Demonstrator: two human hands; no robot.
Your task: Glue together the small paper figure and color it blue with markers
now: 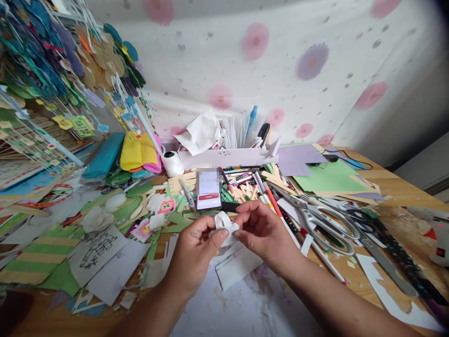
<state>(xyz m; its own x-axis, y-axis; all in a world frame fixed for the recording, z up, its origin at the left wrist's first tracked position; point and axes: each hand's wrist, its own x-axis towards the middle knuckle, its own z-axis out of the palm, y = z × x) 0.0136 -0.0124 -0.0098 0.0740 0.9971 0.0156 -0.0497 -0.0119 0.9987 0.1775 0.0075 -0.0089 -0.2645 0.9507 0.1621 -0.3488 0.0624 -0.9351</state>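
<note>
Between my two hands is a small white looped strip of paper, bent round on itself. My left hand pinches its left side with thumb and forefinger. On the other side, the thumb and fingers of my right hand close on its right edge. Part of the strip is hidden behind the fingertips. Below the hands lies a white sheet of paper with dark drawn lines, on a stained pale work sheet. A phone with a lit, partly blurred screen stands just beyond the hands.
Large silver scissors and pens lie to the right, near green card. Paper scraps and a line drawing cover the left. Behind are a thread spool and a white box. Strung paper decorations hang at the upper left.
</note>
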